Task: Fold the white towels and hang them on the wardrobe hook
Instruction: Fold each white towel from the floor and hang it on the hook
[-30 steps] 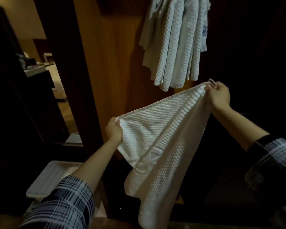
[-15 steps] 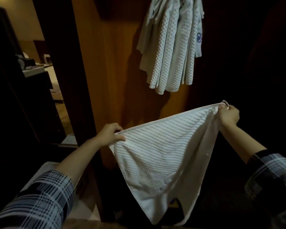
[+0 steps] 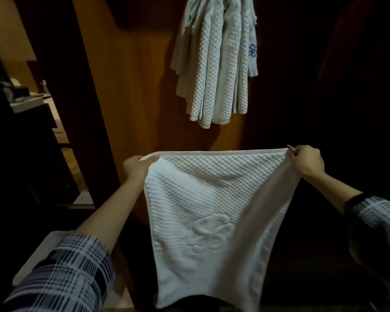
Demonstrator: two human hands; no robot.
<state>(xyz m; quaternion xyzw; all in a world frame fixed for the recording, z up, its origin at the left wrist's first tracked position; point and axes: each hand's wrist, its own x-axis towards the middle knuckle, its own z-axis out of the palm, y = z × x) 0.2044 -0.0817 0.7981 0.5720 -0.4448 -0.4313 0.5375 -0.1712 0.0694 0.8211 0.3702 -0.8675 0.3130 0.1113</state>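
Head view:
Grip: left hand (image 3: 136,166) pinches the white towel (image 3: 208,210) at its top left corner, right hand (image 3: 307,162) pinches the top right.
Place: towel at centre; hung towels (image 3: 214,64) at 12 o'clock.
Axis: top edge runs 9 to 3 o'clock; body hangs toward 6.
Advice: keep the top edge taut and level, then bring the corners together squarely.

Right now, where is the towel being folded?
In the head view, the white towel hangs centre frame, stretched between the left hand and right hand, below the hung towels.
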